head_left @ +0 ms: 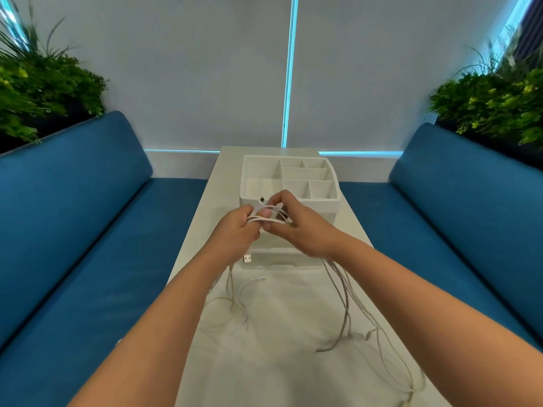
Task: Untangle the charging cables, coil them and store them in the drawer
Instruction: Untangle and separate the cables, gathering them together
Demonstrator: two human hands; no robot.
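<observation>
Here, hands: both are raised together over the middle of the tabletop (264, 333), close enough that their fingers nearly meet.
Left hand (235, 230): fingers curled round a bunch of white charging cables (270, 215), thumb pressed on top.
Right hand (299, 227): fingertips pinch the same loops from the other side.
Cables: strands hang from both hands to the tabletop; a USB plug (247, 257) dangles under the left hand, and long loops trail toward the near right edge.
Organizer (332, 201): white, with open compartments on top, standing just behind the hands; its drawer (282, 261) front shows below them, whether open or shut I cannot tell.
Edges: the narrow tabletop runs between two blue benches (88, 230), with bare surface near the left edge.
Beyond: plants (44, 83) sit above each bench back.
</observation>
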